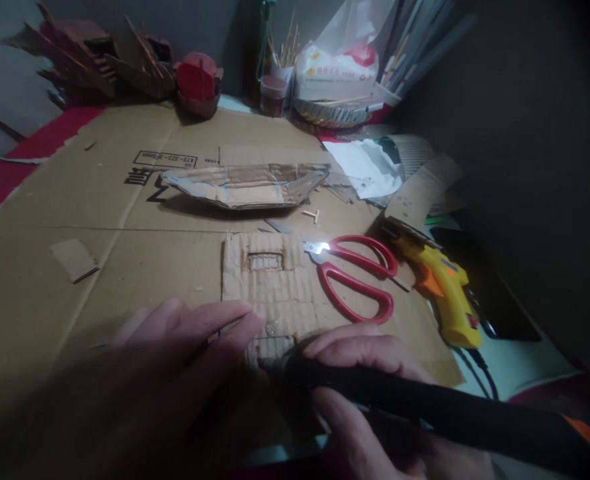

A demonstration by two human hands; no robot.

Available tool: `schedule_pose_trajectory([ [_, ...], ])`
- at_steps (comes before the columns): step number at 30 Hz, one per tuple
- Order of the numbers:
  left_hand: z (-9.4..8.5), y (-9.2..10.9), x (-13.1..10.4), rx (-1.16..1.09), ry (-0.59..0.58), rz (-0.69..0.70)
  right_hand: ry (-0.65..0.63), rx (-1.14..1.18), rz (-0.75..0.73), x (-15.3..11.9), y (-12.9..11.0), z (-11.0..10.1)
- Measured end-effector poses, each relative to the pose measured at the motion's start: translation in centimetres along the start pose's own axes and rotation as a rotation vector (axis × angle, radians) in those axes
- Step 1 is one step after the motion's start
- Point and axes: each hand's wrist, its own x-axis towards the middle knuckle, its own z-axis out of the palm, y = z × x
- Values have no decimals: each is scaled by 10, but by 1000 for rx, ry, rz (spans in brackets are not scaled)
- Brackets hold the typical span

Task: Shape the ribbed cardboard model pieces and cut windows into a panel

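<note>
A small corrugated cardboard piece (pixel 275 293) lies in front of me, with a brown-edged rectangular cutout (pixel 265 262) in its upper part. A second outlined rectangle (pixel 272 348) shows lower down. My left hand (pixel 175 360) lies on the left side of the piece, fingers stretched out, holding nothing. My right hand (pixel 369 387) is closed around a thick black pen-shaped tool (pixel 425 403) with orange near its rear end. Its dark tip is at the lower rectangle; shadow hides the exact contact. Red-handled scissors (pixel 357 277) lie just right of the piece.
A boat-shaped cardboard form (pixel 249 187) sits behind the piece on a large cardboard sheet (pixel 109 193). To the right are a yellow glue gun (pixel 447 287), a black phone (pixel 505 307) and cardboard scraps (pixel 419 190). Tissues (pixel 337 73) and red-brown models (pixel 82 60) stand at the back.
</note>
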Motion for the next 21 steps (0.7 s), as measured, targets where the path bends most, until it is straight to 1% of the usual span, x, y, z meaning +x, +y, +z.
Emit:
schedule_pose_trajectory([
  [6, -2, -1, 1, 11, -16, -28, 19, -38, -7, -1, 1, 1],
  [10, -3, -5, 5, 84, -15, 49, 24, -35, -40, -1, 4, 1],
  [12, -3, -6, 6, 80, -29, 75, 24, -27, -49, -1, 5, 1],
  [16, -4, -7, 5, 68, -31, 84, 17, -4, -72, 2, 5, 0],
  [21, -4, -6, 5, 31, -17, 80, -5, -10, -56, 2, 4, 0],
])
